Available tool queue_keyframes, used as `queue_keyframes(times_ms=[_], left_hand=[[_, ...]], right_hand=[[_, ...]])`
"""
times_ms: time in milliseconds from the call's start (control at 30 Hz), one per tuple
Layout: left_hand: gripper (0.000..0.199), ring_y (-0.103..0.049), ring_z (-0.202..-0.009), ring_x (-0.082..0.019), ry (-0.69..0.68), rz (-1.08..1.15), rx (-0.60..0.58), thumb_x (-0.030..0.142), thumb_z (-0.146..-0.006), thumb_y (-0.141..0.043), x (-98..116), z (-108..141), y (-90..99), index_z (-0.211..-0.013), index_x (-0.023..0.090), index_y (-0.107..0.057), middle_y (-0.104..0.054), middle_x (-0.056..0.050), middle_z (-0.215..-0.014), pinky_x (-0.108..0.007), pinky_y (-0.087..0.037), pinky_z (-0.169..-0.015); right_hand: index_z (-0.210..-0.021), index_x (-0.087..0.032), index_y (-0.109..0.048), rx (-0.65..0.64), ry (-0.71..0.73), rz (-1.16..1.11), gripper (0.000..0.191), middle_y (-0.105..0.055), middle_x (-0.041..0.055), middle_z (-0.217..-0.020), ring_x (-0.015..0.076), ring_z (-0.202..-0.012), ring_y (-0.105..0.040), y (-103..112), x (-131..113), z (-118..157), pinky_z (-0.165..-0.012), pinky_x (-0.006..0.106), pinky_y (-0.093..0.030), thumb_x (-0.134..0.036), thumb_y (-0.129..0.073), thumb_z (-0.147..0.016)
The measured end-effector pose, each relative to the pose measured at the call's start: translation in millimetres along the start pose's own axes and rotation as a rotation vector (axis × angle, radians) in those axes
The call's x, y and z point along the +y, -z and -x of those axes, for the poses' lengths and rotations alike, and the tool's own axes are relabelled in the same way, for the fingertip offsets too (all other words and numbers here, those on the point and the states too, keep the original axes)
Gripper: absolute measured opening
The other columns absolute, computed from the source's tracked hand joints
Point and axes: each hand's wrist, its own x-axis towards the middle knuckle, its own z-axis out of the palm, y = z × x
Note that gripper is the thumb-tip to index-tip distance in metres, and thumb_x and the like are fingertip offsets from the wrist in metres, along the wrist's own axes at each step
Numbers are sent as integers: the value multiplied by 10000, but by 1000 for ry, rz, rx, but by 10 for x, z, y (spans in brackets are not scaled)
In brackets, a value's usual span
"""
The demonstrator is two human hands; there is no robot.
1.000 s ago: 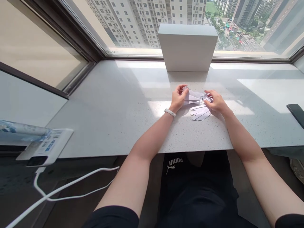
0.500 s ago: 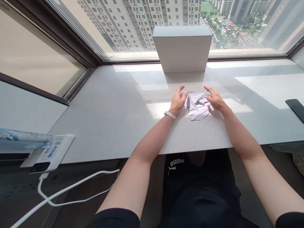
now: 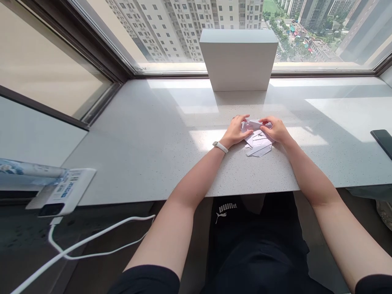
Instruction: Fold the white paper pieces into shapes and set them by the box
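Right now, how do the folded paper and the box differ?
The folded paper is creased; the box has smooth faces. The paper looks much smaller than the box. The paper sits at the left hand and right hand; the box stands upright beyond them, untouched. Both are pale.

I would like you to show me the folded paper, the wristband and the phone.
Folded paper (image 3: 259, 146): head view, on its pale surface between the hands.
Wristband (image 3: 221, 147): head view, on its light strap.
Phone (image 3: 382, 141): head view, on its dark upper face.
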Motion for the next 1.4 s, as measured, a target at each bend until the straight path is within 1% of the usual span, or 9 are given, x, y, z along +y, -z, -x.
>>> queue_keyframes(times_ms=[133, 333, 600, 767, 933, 1033, 1167, 1300, 1400], left_hand=[[710, -783, -1373, -366, 36, 88, 46, 271, -922, -907, -3, -20, -7, -1612, 234, -741, -824, -186, -1487, -567, -665, -1246], [511, -810, -1081, -289, 84, 223, 95, 210, -1005, -834, -45, -53, -28, -1514, 245, -799, -865, -129, -1213, -532, -728, -1112], [293, -884, -1117, -298, 79, 465, 88, 492, -1090, -924, -131, -68, 39, -1287, 284, -861, -891, -133, -1225, -546, -769, -1041], [406, -897, -1245, -311, 63, 495, 142, 634, -1122, -908, -189, -87, 45, -1305, 282, -822, -900, -154, -1370, -565, -762, -1132], [408, -847, -1414, -358, 105, 311, 290, 444, -1127, -903, -201, -85, -41, -1462, 238, -798, -859, -208, -1508, -595, -687, -1298], [452, -791, -1528, -402, 90, 199, 311, 365, -1113, -877, -174, -66, -86, -1523, 201, -781, -817, -244, -1588, -607, -630, -1357], [484, -754, -1575, -422, 22, 112, 227, 408, -1104, -854, -126, -40, -98, -1529, 186, -788, -795, -251, -1613, -602, -609, -1365], [478, -743, -1579, -426, -10, 76, 192, 443, -1084, -859, -97, -29, -83, -1489, 193, -805, -789, -248, -1622, -601, -596, -1367], [466, -744, -1576, -426, -21, 76, 193, 451, -1083, -850, -86, -25, -69, -1471, 196, -807, -798, -246, -1609, -606, -592, -1365]], right_hand=[[-1260, -272, -891, 136, -60, -96, 363, -886, 174, -1369, 419, -1287, -857, 107, 160, -37, -1266, 730, -699, -512, -742, -1031], [-1413, -328, -766, 358, -243, -244, 452, -853, 146, -1467, 381, -1326, -857, 144, 414, -107, -1202, 645, -759, -611, -673, -1073], [-1456, -314, -737, 425, -229, -174, 517, -853, 194, -1458, 427, -1348, -840, 28, 219, -75, -1204, 709, -740, -644, -646, -1069], [-1466, -269, -766, 147, -87, -122, 540, -895, 196, -1368, 443, -1301, -865, -2, -44, 18, -1202, 718, -708, -613, -723, -1051], [-1417, -222, -842, 49, -47, 12, 510, -881, 226, -1389, 449, -1295, -826, 248, -225, 95, -1164, 706, -682, -566, -769, -1048], [-1390, -225, -891, -190, -117, 3, 580, -880, 199, -1344, 395, -1166, -816, 461, -320, 153, -1063, 623, -695, -659, -870, -1005], [-1356, -312, -943, -469, -110, 127, 637, -835, 148, -1421, 435, -1313, -761, 544, -454, 206, -1117, 591, -643, -661, -1060, -837], [-1278, -299, -933, -517, -124, 297, 536, -766, 154, -1396, 457, -1377, -687, 434, -600, 228, -1075, 551, -593, -500, -1095, -809], [-1151, -275, -863, -526, -139, 325, 416, -758, 128, -1282, 409, -1281, -686, 371, -690, 238, -986, 488, -552, -395, -1074, -812]])
